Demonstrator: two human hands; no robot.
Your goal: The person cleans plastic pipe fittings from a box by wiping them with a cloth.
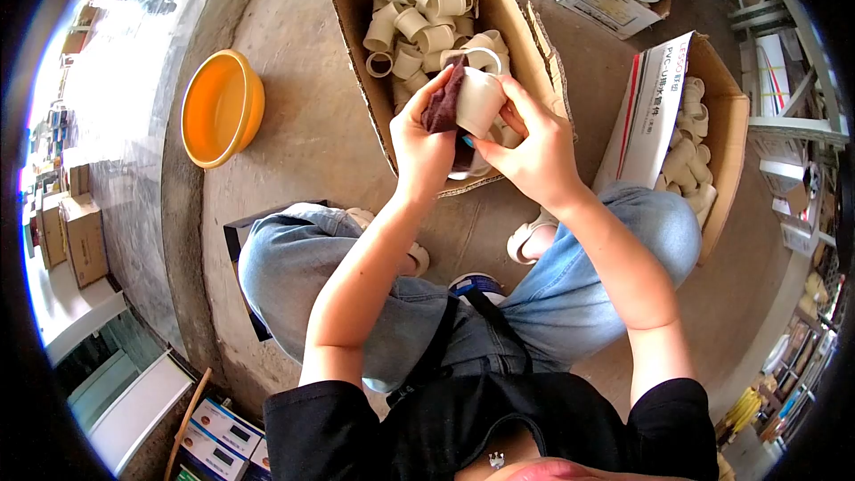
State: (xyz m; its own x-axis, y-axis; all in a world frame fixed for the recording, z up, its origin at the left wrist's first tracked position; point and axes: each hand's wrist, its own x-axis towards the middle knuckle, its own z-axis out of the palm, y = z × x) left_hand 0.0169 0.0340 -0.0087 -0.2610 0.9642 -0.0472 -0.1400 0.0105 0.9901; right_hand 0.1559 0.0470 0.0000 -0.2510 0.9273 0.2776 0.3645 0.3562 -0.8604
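A cream PVC pipe fitting (pixel 481 100) is held up in front of me, over the near end of an open cardboard box (pixel 363 62). My right hand (pixel 538 144) grips the fitting from its right side, thumb below and fingers behind. My left hand (pixel 422 144) is closed on a dark maroon cloth (pixel 443 105), which presses against the fitting's left side. Part of the cloth hangs below the fitting. Many similar pipe fittings (pixel 411 22) lie heaped in the box beneath. The fingertips behind the fitting are hidden.
An orange basin (pixel 224 109) stands on the floor at left. To the right, a printed carton (pixel 643 111) holds more fittings. Behind it sits a white box (pixel 606 2) with a plastic bag. Shelves (pixel 797 129) line the right edge; small boxes (pixel 214 436) lie at lower left.
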